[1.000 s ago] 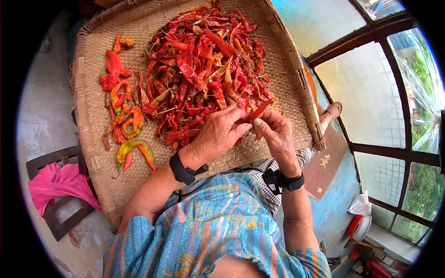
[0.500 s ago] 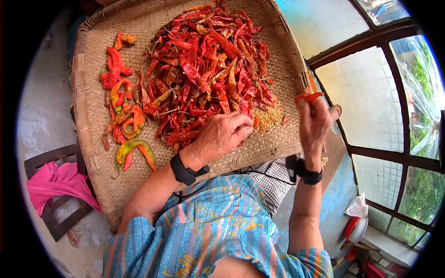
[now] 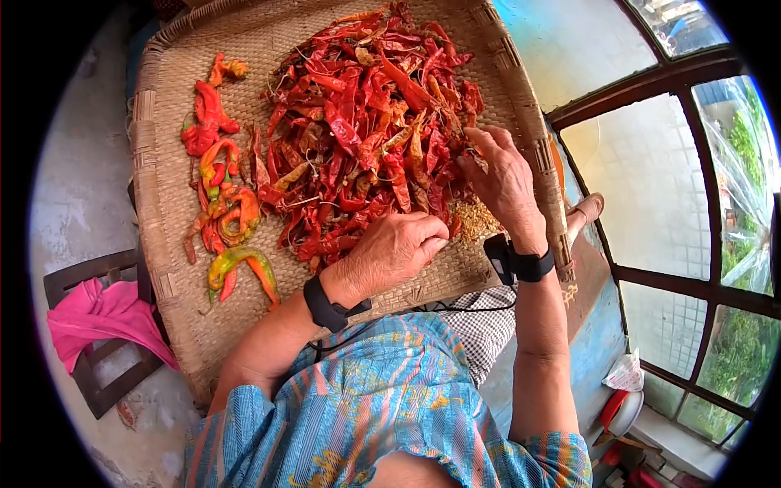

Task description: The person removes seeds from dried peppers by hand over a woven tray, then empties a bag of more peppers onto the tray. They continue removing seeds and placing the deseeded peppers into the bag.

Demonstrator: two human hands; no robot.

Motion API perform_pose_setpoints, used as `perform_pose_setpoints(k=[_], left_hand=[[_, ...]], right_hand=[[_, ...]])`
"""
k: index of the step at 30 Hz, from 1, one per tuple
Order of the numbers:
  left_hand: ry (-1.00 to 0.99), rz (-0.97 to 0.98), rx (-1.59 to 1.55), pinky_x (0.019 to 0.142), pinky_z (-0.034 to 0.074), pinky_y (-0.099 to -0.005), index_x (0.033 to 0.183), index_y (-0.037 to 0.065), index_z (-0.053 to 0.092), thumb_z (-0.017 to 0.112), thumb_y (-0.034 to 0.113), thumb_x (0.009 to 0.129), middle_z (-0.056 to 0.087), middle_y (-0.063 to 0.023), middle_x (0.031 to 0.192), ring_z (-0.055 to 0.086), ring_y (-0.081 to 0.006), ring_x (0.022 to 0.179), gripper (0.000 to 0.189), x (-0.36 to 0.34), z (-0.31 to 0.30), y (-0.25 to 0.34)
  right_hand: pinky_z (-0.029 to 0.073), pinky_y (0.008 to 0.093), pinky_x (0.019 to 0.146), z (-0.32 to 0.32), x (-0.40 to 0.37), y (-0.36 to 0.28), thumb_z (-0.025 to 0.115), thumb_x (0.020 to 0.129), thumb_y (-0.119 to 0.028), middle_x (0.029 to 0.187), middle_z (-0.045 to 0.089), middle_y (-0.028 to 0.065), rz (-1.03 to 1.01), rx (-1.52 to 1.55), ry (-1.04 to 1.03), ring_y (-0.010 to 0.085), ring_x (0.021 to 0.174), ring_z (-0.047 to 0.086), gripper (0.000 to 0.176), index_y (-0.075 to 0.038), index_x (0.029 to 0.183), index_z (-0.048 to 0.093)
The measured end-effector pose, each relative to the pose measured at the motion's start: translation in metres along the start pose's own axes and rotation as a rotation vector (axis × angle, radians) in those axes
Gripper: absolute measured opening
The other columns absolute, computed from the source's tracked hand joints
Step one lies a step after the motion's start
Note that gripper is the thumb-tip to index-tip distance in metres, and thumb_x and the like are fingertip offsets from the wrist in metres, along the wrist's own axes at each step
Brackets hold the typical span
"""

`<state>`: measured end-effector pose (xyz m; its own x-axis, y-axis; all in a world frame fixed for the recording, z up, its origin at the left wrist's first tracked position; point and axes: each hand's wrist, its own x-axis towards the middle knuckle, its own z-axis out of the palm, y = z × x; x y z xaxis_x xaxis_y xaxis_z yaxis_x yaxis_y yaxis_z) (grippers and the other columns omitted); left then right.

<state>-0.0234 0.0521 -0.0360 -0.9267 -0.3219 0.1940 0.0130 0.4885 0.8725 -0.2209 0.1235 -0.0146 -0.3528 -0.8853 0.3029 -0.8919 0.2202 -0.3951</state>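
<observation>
A heap of dried red chili peppers point(image 3: 358, 114) covers the middle of a woven bamboo tray point(image 3: 175, 268). My left hand point(image 3: 399, 248) rests low at the heap's front edge, thumb and fingers pinched together. Whatever lies in that pinch is hidden, though a red bit shows by the fingertips. Over the heap's right edge is my right hand point(image 3: 506, 183), fingers apart and reaching among the peppers, holding nothing I can see. Between the two hands lies a small pile of yellow chili seeds point(image 3: 476, 220).
Fresher red, orange and green peppers point(image 3: 232, 211) lie in a row along the tray's left side. A pink cloth point(image 3: 106, 317) hangs over a dark wooden chair point(image 3: 98, 374) at left. Framed windows point(image 3: 643, 179) stand close on the right. A checked cloth point(image 3: 484, 333) shows below the tray.
My right hand was out past the tray's right rim with a red chili piece; it has moved left over the heap, and the piece is gone from it. My left hand stays about where it was.
</observation>
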Motion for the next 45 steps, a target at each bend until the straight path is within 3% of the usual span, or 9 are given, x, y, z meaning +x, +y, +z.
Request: perform_pose_setpoints(k=[5,8,9,13,22,25,28,35,45], left_hand=[[0.025,0.008,-0.013,0.068,0.054,-0.0359,0.094,0.0,0.065,0.064,0.004,0.086,0.067,-0.0126,0.084,0.067,-0.0266,0.077,0.009,0.0,0.0,-0.002],[0.015,0.009,-0.02,0.068,0.053,-0.036,0.094,0.0,0.065,0.064,0.004,0.086,0.067,-0.0126,0.084,0.067,-0.0266,0.077,0.009,0.002,0.002,-0.002],[0.02,0.005,-0.027,0.068,0.053,-0.0361,0.094,0.0,0.065,0.064,0.004,0.086,0.067,-0.0125,0.084,0.067,-0.0266,0.077,0.009,0.003,0.002,-0.002],[0.021,0.018,-0.022,0.066,0.053,-0.036,0.095,0.0,0.065,0.064,0.005,0.087,0.067,-0.0123,0.083,0.067,-0.0258,0.076,0.009,0.004,0.001,-0.002],[0.113,-0.177,-0.345,0.065,0.053,-0.0312,0.104,0.0,0.062,0.065,0.022,0.093,0.067,-0.0105,0.081,0.068,-0.0166,0.076,0.025,0.002,-0.003,0.007],[0.075,-0.265,-0.607,0.071,0.052,-0.0258,0.105,0.001,0.064,0.068,0.024,0.092,0.066,-0.0041,0.089,0.062,-0.0085,0.079,0.027,0.002,-0.007,0.01],[-0.001,-0.194,-0.406,0.071,0.051,-0.0246,0.104,0.001,0.065,0.069,0.023,0.091,0.066,-0.0031,0.091,0.061,-0.0073,0.079,0.025,0.005,-0.019,0.012],[0.088,-0.08,-0.286,0.067,0.051,-0.0246,0.095,0.003,0.066,0.069,0.006,0.088,0.063,-0.0013,0.083,0.062,-0.0084,0.077,0.008,0.005,-0.014,0.007],[0.272,0.014,-0.223,0.066,0.055,-0.0229,0.096,0.002,0.063,0.067,0.002,0.089,0.065,-0.003,0.088,0.066,-0.0092,0.077,0.008,0.005,-0.011,0.006]], right_hand=[[0.051,0.0387,0.066,0.0,-0.006,-0.006,0.069,0.083,-0.008,0.084,0.064,0.0148,0.064,0.157,0.024,0.0332,0.074,0.065,0.013,-0.002,0.095,0.067],[0.05,0.0343,0.063,-0.009,-0.026,-0.01,0.069,0.083,-0.002,0.083,0.064,0.0144,0.137,0.336,0.044,0.0288,0.07,0.064,0.013,-0.002,0.096,0.067],[0.047,0.0291,0.058,-0.008,-0.035,-0.011,0.068,0.086,-0.001,0.078,0.065,0.0125,0.132,0.397,0.107,0.0184,0.064,0.062,0.011,0.0,0.097,0.066],[0.044,0.0209,0.052,-0.011,-0.062,-0.016,0.066,0.093,-0.011,0.078,0.07,0.0043,0.389,0.603,0.081,0.0044,0.061,0.057,0.013,0.0,0.099,0.065],[0.048,0.0202,0.057,-0.005,-0.092,-0.049,0.062,0.096,-0.016,0.085,0.07,0.0058,0.473,1.364,0.109,0.0067,0.066,0.059,0.017,-0.003,0.107,0.062],[0.048,0.0202,0.058,0.004,-0.099,-0.059,0.063,0.096,-0.015,0.085,0.068,0.0025,0.473,1.209,0.047,0.0075,0.068,0.061,0.015,-0.003,0.105,0.063],[0.051,0.0211,0.063,0.012,-0.102,-0.066,0.065,0.094,-0.009,0.089,0.067,0.0024,0.349,0.903,-0.029,0.008,0.073,0.063,0.016,0.0,0.106,0.062],[0.052,0.0229,0.066,0.026,-0.105,-0.075,0.067,0.092,-0.007,0.089,0.068,0.0033,0.425,1.207,0.159,0.009,0.076,0.063,0.026,0.0,0.115,0.057],[0.049,0.0218,0.059,0.006,-0.1,-0.061,0.07,0.084,-0.002,0.072,0.066,0.0029,0.424,0.669,0.28,0.0061,0.063,0.062,0.008,-0.002,0.091,0.066]])
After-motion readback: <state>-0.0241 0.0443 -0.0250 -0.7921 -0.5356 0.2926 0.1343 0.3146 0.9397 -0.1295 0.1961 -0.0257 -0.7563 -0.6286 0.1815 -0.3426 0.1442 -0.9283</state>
